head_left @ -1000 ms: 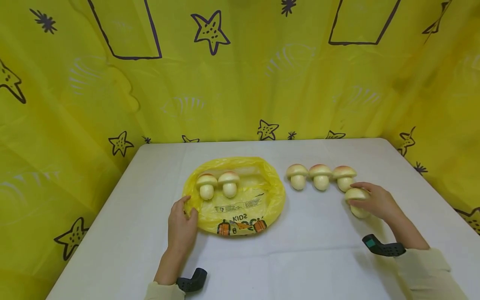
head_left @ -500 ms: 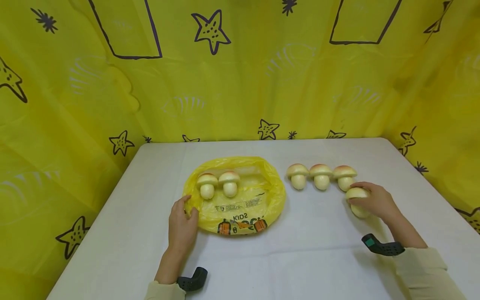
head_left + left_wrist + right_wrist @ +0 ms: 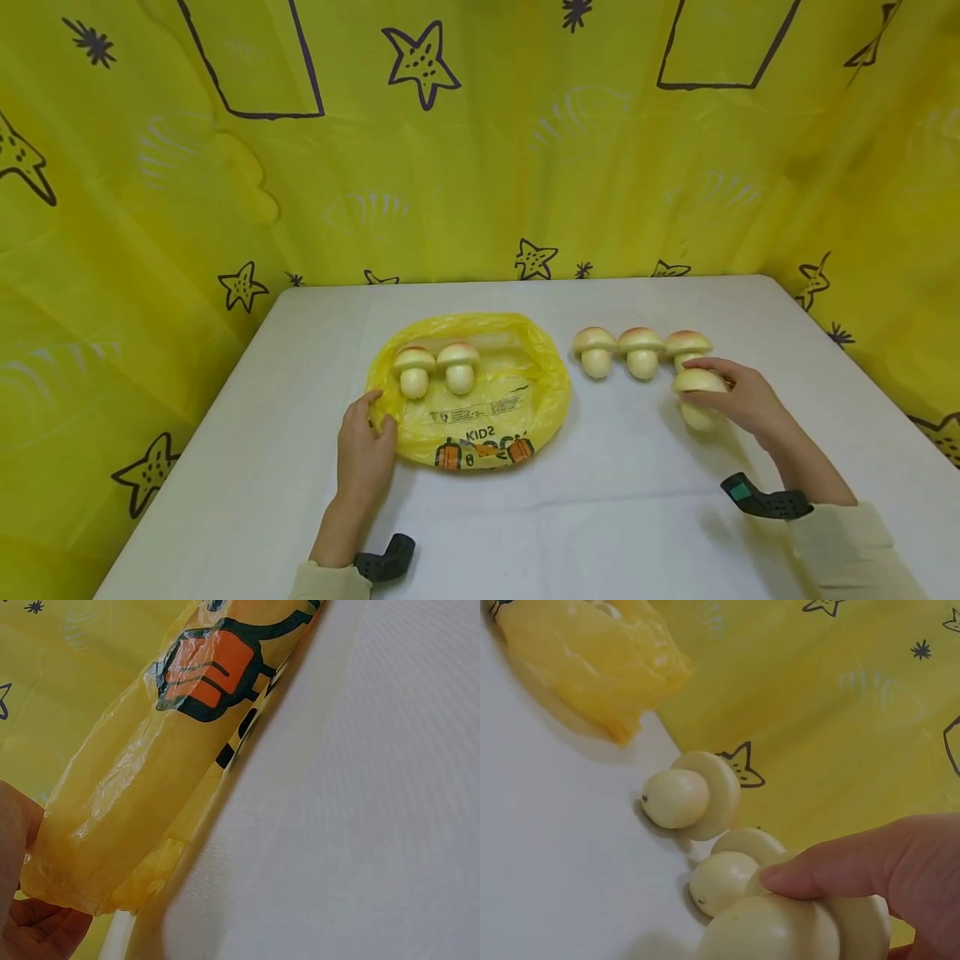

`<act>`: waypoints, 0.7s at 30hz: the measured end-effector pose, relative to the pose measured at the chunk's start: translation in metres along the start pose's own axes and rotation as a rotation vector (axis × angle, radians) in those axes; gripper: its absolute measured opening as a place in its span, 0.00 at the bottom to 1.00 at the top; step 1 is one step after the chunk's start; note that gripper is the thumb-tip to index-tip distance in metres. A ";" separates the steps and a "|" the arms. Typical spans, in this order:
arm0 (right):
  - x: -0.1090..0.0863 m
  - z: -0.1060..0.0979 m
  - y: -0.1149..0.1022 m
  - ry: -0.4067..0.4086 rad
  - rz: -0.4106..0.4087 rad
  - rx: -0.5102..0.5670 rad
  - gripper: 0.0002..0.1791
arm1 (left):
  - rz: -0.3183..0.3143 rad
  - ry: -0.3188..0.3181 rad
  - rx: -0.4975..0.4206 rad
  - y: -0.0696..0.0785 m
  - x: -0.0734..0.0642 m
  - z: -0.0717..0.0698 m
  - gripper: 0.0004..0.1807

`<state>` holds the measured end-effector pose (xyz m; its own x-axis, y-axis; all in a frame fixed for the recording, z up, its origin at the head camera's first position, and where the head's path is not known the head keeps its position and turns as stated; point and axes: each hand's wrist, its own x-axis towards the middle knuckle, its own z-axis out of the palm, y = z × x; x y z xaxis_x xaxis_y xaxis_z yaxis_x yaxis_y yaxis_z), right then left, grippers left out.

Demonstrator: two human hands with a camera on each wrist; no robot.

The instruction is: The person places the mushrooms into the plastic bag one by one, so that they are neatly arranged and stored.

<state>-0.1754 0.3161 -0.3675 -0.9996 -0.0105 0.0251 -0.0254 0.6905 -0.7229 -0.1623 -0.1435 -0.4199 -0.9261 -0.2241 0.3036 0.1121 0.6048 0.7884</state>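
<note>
In the head view, my right hand (image 3: 744, 402) holds a toy mushroom (image 3: 699, 385) by its cap, thumb on the near side and fingers behind. The right wrist view shows my thumb lying along this mushroom (image 3: 772, 930). My left hand (image 3: 365, 450) grips the left edge of a yellow plastic bag (image 3: 551, 417), which lies spread with its mouth wide. From the left wrist view, my fingers (image 3: 49, 926) are at the bag's folded rim (image 3: 112, 847). Two mushrooms, one at the left (image 3: 414, 371) and its neighbour (image 3: 459, 367), lie side by side in the bag.
Right of the bag, three more mushrooms stand in a row: one nearest the bag (image 3: 595, 352), a middle one (image 3: 641, 352) and a right one (image 3: 686, 343), partly hidden by my right hand. A white cloth (image 3: 540, 533) covers the table. A yellow patterned curtain (image 3: 480, 192) hangs behind.
My right hand has shifted left with the mushroom, which now overlaps the right end of the row. The left hand and the bag have stayed in place.
</note>
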 end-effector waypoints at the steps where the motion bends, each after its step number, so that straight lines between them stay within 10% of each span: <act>1: -0.001 0.000 -0.002 -0.001 0.004 0.007 0.32 | 0.000 0.000 0.000 0.000 0.000 0.000 0.21; 21: -0.009 0.013 -0.034 0.062 -0.070 0.085 0.30 | -0.011 -0.011 -0.004 0.001 0.000 -0.001 0.21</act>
<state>-0.1655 0.2833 -0.3522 -0.9929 -0.0103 0.1186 -0.0988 0.6260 -0.7736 -0.1616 -0.1435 -0.4182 -0.9313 -0.2219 0.2889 0.1035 0.5991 0.7940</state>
